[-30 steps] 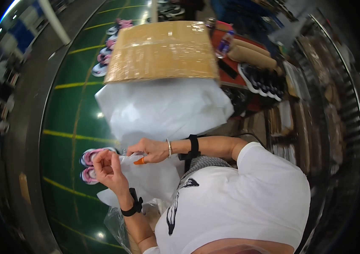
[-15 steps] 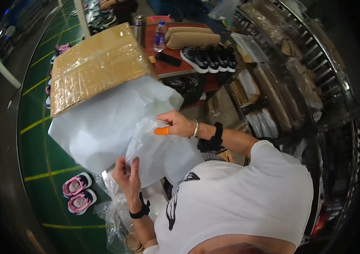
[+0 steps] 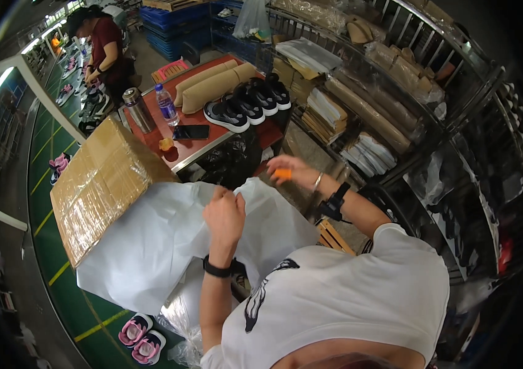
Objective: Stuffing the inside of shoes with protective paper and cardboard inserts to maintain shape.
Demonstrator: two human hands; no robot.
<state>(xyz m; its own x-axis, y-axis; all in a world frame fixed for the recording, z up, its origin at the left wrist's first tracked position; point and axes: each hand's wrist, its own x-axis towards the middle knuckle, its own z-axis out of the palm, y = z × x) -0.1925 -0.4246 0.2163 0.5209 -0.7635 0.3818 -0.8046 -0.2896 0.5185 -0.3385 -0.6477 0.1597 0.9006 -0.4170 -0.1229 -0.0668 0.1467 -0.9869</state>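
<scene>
We bunch the white sheet (image 3: 169,246) in our fisted left hand (image 3: 224,215) while our right hand (image 3: 289,172) pinches, seemingly, a small orange tool (image 3: 282,174), needing a firm pull next.

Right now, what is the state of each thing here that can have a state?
left hand: closed, gripping the white sheet
right hand: raised, orange piece at its fingers
white sheet: crumpled, spread out
cardboard box: closed, wrapped in clear film
water bottle: upright, capped
metal flask: upright
phone: flat, screen dark
</scene>
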